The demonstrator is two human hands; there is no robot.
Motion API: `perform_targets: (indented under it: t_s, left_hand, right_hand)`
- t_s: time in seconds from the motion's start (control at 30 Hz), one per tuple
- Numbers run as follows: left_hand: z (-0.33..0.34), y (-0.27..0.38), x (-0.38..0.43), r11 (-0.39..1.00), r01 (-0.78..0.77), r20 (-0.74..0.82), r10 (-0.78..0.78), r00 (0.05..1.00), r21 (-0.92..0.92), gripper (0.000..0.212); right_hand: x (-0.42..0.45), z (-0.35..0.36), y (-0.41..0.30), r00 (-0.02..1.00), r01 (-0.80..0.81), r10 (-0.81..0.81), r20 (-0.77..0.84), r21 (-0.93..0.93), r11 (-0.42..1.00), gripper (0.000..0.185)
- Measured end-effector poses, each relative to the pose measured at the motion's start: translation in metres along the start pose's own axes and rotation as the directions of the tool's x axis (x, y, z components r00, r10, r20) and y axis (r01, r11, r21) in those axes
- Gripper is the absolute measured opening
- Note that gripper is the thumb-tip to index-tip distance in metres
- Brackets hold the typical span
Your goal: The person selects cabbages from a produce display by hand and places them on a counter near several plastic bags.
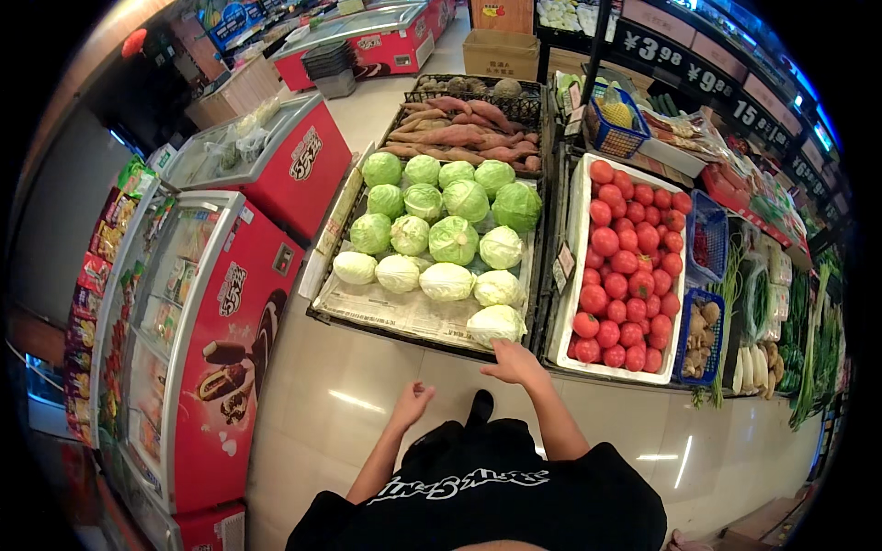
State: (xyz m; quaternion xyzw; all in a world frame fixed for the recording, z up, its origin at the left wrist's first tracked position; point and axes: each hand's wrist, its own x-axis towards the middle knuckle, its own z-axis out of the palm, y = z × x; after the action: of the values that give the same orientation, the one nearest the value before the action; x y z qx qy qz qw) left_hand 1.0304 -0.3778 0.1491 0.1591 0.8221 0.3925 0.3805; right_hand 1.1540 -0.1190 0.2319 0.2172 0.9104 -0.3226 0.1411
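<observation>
My right hand reaches to the front right corner of a display tray lined with newspaper. Its fingertips touch the near side of a pale cabbage, and the thumb is spread away from the fingers. Whether any finger reaches under that cabbage is hidden. My left hand hangs over the floor in front of the tray, fingers loosely curled with nothing in them. Behind the pale cabbage, rows of cabbages fill the tray; the greener ones, such as a large green cabbage, sit farther back.
Sweet potatoes lie in a black crate beyond the cabbages. To the right stands a white foam box of tomatoes, then a blue basket of mushrooms. Red chest freezers line the left side. Tiled floor lies between.
</observation>
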Motion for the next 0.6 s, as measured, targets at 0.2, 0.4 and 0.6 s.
perform_targets:
  t_s: [0.2,0.4,0.6]
  left_hand:
    - [-0.047,0.006,0.06,0.976,-0.02,-0.213,-0.028,0.977,-0.218,0.053]
    - [-0.124,0.021,0.124,0.957,-0.098,-0.329,0.002,0.944,-0.274,0.056]
    - [-0.19,0.038,0.222,0.904,-0.247,-0.236,0.34,0.91,0.349,0.066]
  right_hand:
    - [0.06,-0.016,-0.035,0.996,0.074,-0.077,0.049,0.049,0.996,0.074]
    - [0.14,-0.007,-0.085,0.984,0.171,-0.16,-0.077,0.157,0.973,0.081]
    - [0.239,0.018,-0.138,0.992,0.096,-0.073,-0.107,0.224,0.97,0.082]
